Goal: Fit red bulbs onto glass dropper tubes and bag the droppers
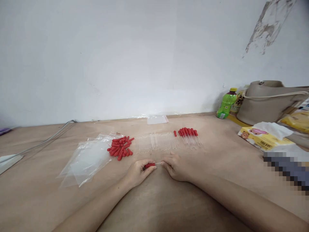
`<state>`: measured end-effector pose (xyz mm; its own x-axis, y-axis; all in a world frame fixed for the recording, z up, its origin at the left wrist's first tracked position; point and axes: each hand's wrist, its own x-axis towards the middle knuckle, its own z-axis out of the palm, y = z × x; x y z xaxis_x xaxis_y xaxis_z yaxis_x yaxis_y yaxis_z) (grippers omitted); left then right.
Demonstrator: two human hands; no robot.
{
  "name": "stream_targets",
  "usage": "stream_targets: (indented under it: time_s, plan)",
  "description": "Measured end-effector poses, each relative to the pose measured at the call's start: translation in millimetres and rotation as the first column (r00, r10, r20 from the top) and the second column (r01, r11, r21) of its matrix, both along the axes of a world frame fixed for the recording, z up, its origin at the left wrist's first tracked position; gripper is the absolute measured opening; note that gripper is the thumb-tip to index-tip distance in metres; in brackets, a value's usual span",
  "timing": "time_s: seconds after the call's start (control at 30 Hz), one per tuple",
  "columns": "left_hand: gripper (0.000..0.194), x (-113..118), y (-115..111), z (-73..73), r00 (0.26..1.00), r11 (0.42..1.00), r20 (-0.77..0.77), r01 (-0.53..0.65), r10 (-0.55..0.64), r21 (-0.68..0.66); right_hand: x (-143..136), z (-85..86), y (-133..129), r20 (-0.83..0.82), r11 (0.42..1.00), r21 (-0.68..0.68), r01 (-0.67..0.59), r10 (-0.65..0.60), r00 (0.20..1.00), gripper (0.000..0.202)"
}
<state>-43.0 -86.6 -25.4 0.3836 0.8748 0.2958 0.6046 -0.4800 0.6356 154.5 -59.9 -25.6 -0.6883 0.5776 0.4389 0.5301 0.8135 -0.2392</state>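
Between the left hand [138, 170] and right hand [178, 168], a red bulb [151, 165] and clear tube [158, 164] meet in line, the left pinching the bulb, the right the tube; keeping both straight, gripped lightly, should spare the tube

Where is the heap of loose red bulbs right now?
In the head view, the heap of red bulbs lies left of centre on the table, between the clear plastic bags and the row of clear tubes, beyond the left hand.

Bare fingers [169, 167], bare right forearm [224, 195], bare left forearm [103, 204] with small spot [118, 187]
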Motion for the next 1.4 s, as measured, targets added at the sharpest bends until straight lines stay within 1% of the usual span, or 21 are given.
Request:
stream_targets:
  time_s: [0.1,0.17,0.27,0.33,0.37,0.4,0.47,0.53,0.57,0.6,0.63,0.67,0.77,0.93,1.07,1.23,1.4]
  plan:
    - [0.021,-1,0,2.6,1.000,1.000,0.003,0.002,-0.002,0.004,2,7.1,-2,0.041,0.999,-0.047,0.003,-0.001,0.999,0.026]
    - [0.021,-3,0,5.0,1.000,0.999,0.017,-0.006,0.005,0.035,5,12.5,-3,0.060,0.997,-0.082,0.004,0.001,0.998,0.023]
    - [0.029,-6,1,8.1,0.999,0.996,0.018,-0.029,0.028,0.085,15,22.2,-2,0.057,0.989,-0.149,0.008,0.000,0.998,0.020]
    - [0.030,-7,2,9.4,0.999,0.994,-0.009,-0.043,0.044,0.099,26,30.2,5,0.032,0.974,-0.208,0.092,-0.088,0.996,0.020]
    - [0.027,-7,2,10.0,0.998,0.993,-0.026,-0.049,0.052,0.104,32,34.3,11,0.012,0.955,-0.239,0.173,-0.175,0.984,0.021]
    - [0.022,-7,2,10.5,0.997,0.993,-0.044,-0.051,0.056,0.108,38,38.3,18,0.004,0.923,-0.272,0.271,-0.281,0.960,0.022]
    - [0.014,-6,2,11.6,0.996,0.994,-0.075,-0.041,0.049,0.106,48,44.3,33,0.016,0.833,-0.308,0.459,-0.478,0.878,0.025]
    - [0.015,-4,2,12.8,0.995,0.995,-0.095,-0.027,0.036,0.097,53,46.1,47,0.066,0.712,-0.273,0.647,-0.657,0.751,0.033]
    - [0.016,-3,2,13.3,0.994,0.995,-0.101,-0.025,0.034,0.096,53,45.2,53,0.098,0.661,-0.246,0.709,-0.711,0.696,0.036]
    - [0.015,-3,2,13.5,0.994,0.995,-0.104,-0.030,0.040,0.098,53,43.3,58,0.125,0.621,-0.216,0.753,-0.747,0.652,0.038]
    - [0.014,-3,1,13.5,0.993,0.994,-0.105,-0.041,0.051,0.100,51,40.6,61,0.146,0.597,-0.188,0.780,-0.768,0.623,0.039]
    - [0.013,-3,1,13.3,0.992,0.994,-0.108,-0.051,0.061,0.099,49,37.5,64,0.162,0.585,-0.165,0.794,-0.778,0.607,0.039]
    - [0.011,-4,0,11.2,0.991,0.996,-0.122,-0.054,0.063,0.078,44,29.2,67,0.192,0.561,-0.107,0.821,-0.799,0.570,0.035]
    - [0.011,-5,2,7.7,0.988,0.997,-0.153,-0.013,0.024,0.072,42,24.9,65,0.233,0.579,-0.055,0.814,-0.785,0.574,0.036]
    - [0.017,-5,2,7.9,0.986,0.997,-0.163,-0.005,0.017,0.077,40,24.6,64,0.243,0.582,-0.080,0.809,-0.776,0.582,0.037]
    - [0.019,-5,2,9.2,0.985,0.998,-0.171,0.002,0.009,0.068,42,25.6,63,0.240,0.586,-0.054,0.809,-0.778,0.580,0.039]
    - [0.019,-5,2,9.9,0.985,0.997,-0.170,0.006,0.008,0.082,49,25.9,68,0.345,0.553,-0.144,0.821,-0.749,0.565,0.036]
